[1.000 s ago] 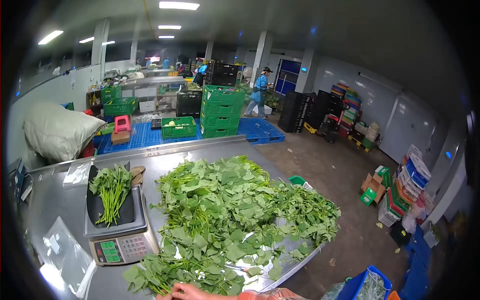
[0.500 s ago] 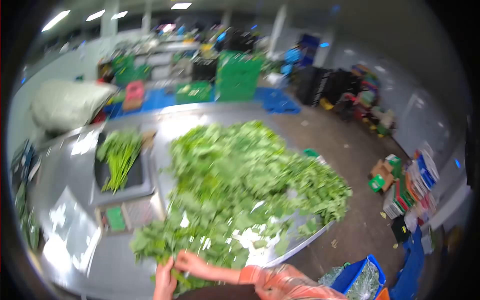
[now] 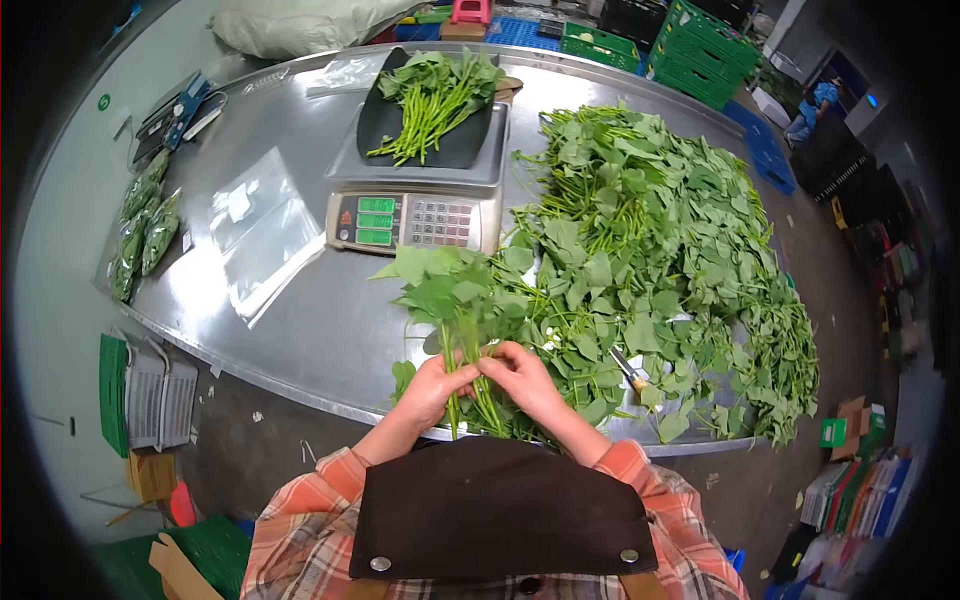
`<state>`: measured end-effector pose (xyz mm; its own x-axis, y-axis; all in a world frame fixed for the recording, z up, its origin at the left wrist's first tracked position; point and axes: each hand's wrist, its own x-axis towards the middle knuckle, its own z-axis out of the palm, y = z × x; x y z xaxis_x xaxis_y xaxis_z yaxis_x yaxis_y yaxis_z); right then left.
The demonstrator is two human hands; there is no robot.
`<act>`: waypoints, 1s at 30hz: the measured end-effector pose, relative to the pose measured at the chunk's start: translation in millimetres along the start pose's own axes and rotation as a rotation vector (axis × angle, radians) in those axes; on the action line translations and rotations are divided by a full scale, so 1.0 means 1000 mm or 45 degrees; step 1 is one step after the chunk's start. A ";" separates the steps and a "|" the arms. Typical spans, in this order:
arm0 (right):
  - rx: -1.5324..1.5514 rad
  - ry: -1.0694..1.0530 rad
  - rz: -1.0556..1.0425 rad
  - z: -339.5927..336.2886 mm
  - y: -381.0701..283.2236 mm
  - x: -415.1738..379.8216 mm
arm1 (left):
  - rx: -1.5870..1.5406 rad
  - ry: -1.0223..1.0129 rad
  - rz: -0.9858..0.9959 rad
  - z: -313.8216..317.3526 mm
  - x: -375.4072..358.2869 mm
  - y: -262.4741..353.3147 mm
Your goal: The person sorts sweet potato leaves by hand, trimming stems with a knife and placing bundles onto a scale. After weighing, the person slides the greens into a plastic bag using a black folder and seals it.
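Both forearms reach forward from the body and meet at the near table edge. The left hand (image 3: 432, 388) curls its fingers around the stems of a bunch of greens (image 3: 455, 300), and the right hand (image 3: 522, 378) closes on the same stems just beside it, the two hands touching. The bunch's leaves fan out beyond the fingertips, toward the scale (image 3: 415, 218). A big pile of greens (image 3: 670, 240) spreads to the right of the right hand.

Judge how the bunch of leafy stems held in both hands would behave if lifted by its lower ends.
The bunch probably droops: thin stems carry broad leaves. It looks light. The left hand and right hand grip the stems together, so single ones might slip loose.
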<state>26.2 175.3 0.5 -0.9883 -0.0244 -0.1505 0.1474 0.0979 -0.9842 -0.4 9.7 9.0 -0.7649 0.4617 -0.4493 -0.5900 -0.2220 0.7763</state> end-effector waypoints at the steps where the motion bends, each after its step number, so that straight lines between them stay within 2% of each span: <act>1: 0.083 0.018 0.185 0.001 0.001 -0.002 | 0.012 0.012 -0.001 0.005 -0.001 0.001; 4: 0.620 0.186 0.154 0.008 0.001 0.000 | -0.109 0.114 0.012 0.011 0.000 -0.001; 7: 0.802 0.122 0.094 0.010 -0.007 -0.005 | -0.179 0.124 0.049 0.003 0.005 0.000; 9: 0.858 0.164 0.069 0.011 -0.008 -0.011 | -0.353 0.265 0.077 -0.014 0.020 -0.009; 11: 0.822 0.075 0.124 -0.004 -0.020 -0.020 | -0.542 0.387 0.086 -0.021 0.027 0.005; 14: 0.885 -0.194 0.066 -0.042 -0.030 -0.029 | -0.813 0.293 0.160 -0.057 0.030 0.014; 16: -0.113 -0.009 0.155 -0.065 -0.011 -0.022 | -0.827 0.198 0.146 -0.052 0.018 0.029; 19: -0.863 0.222 -0.336 -0.057 -0.020 -0.016 | -0.802 -0.005 0.170 -0.052 0.015 0.039; 20: -0.424 0.038 -0.137 -0.041 -0.030 -0.016 | -0.852 -0.073 0.187 -0.047 0.016 0.039; 21: -0.279 -0.124 -0.146 -0.026 -0.031 -0.013 | -0.901 -0.141 0.196 -0.041 0.016 0.038; 22: 0.023 -0.303 0.028 -0.006 -0.030 -0.009 | -0.975 -0.152 0.174 -0.034 0.016 0.040; 23: 0.017 -0.480 0.125 0.005 -0.034 -0.004 | -1.049 -0.163 0.154 -0.026 0.016 0.042; 24: -0.076 -0.536 0.161 0.017 -0.040 0.001 | -1.123 -0.174 0.137 -0.018 0.016 0.045; 26: 0.123 -0.512 0.142 0.031 -0.025 0.007 | -1.063 -0.133 0.115 -0.014 0.015 0.050; 28: 0.053 -0.568 0.082 0.031 -0.023 0.009 | -1.002 -0.130 0.108 -0.020 0.015 0.051; 29: -0.081 -0.469 -0.127 0.028 -0.029 0.003 | -0.988 -0.139 0.136 -0.026 0.018 0.052; 30: -0.230 -0.540 -0.068 0.021 -0.039 0.001 | -0.839 -0.063 0.197 -0.026 0.018 0.058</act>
<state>20.8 150.7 37.0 -0.8856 -0.4354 -0.1617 0.0502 0.2564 -0.9653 -55.0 -17.5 34.0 -0.8496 0.4178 -0.3219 -0.5212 -0.7585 0.3911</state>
